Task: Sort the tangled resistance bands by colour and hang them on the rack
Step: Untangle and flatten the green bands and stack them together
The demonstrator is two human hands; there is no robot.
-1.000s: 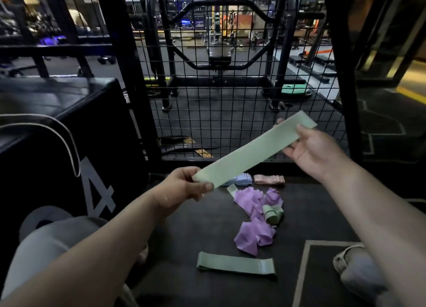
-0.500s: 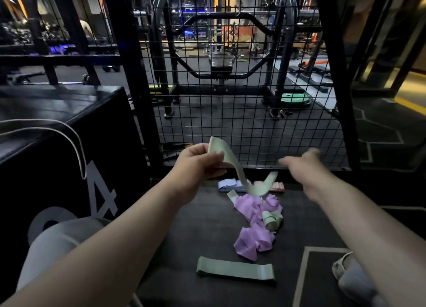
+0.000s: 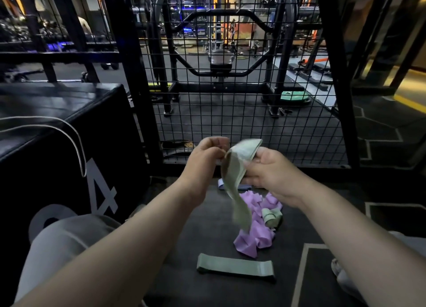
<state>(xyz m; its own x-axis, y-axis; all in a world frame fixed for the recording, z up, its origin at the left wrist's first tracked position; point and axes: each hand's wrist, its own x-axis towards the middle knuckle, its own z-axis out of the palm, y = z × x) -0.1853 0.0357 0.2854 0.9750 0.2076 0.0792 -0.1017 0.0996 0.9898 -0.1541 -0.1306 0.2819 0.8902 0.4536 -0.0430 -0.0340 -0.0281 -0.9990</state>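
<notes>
Both hands hold one pale green resistance band (image 3: 237,180) in front of the wire-mesh rack (image 3: 230,113). My left hand (image 3: 205,157) pinches its upper end, and my right hand (image 3: 267,168) grips the folded top; the rest hangs down, blurred. On the floor below lies a tangle of purple bands (image 3: 255,233) with a small rolled green band (image 3: 270,215) in it. A darker green band (image 3: 235,267) lies flat nearer to me. A blue band (image 3: 221,183) peeks out behind the hanging one.
A black padded box (image 3: 64,140) marked with white numerals stands at the left, with a white cord draped over it. Black rack uprights (image 3: 133,76) frame the mesh. My knees and a shoe (image 3: 338,270) sit at the lower corners.
The green band was stretched flat between both hands, then dangled from the left hand alone. Now my right hand has come back and taken the band's top, close to the left.
</notes>
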